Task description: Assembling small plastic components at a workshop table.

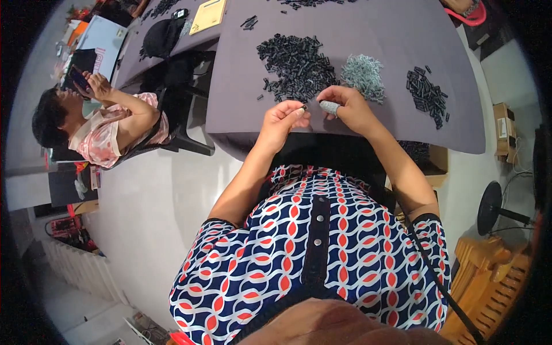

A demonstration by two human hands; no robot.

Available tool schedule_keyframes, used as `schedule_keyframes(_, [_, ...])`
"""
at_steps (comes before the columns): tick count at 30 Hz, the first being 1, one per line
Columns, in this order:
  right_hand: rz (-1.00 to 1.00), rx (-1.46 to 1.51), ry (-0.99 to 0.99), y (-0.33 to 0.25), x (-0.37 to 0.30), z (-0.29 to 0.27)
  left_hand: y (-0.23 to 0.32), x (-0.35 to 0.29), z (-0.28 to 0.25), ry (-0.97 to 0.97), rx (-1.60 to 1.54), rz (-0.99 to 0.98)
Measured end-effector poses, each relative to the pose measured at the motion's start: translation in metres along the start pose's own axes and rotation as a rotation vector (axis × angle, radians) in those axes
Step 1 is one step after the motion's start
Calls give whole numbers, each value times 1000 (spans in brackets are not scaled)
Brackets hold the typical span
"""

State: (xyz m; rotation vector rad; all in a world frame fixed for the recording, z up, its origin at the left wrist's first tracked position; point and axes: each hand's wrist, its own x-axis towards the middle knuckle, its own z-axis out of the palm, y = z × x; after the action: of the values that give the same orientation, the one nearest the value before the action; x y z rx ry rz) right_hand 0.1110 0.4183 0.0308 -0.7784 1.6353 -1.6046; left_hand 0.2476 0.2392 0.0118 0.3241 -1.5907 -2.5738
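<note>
At the near edge of the grey-covered table (pixel 391 123), my left hand (pixel 282 123) pinches a small black piece (pixel 303 107) between thumb and fingertips. Close beside it, on the right, my right hand (pixel 352 109) has its fingers curled together. A grey wrap (pixel 329 107) covers its thumb, and anything in those fingertips is hidden. Just beyond both hands spreads a large heap of short black cylindrical parts (pixel 296 63). Right of that heap is a pile of small silvery-grey slender pieces (pixel 362 77). A smaller heap of black parts (pixel 426 95) lies farther right.
A seated person (pixel 115 123) holds a phone (pixel 79 77) on the left, by a second table with a black bag (pixel 163 39) and a yellow flat item (pixel 207 16). A cardboard box (pixel 438 160) stands under the table's right side. At lower right is a wooden chair (pixel 489 276).
</note>
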Motion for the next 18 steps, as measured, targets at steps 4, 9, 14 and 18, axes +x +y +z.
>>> schedule_keyframes(4, [-48, 20, 4, 2, -2, -3, 2, 0, 7, 29, 73, -18])
schedule_keyframes(9, [27, 296, -4, -2, -11, 0, 2, -4, 17, 18, 42, -74])
schedule_keyframes(14, [-35, 274, -42, -2, -12, -2, 4, -7, 32, 16, -11, -120])
schedule_keyframes(18, [-57, 277, -28, 2, -11, 3, 2, -6, 29, 17, -12, -125])
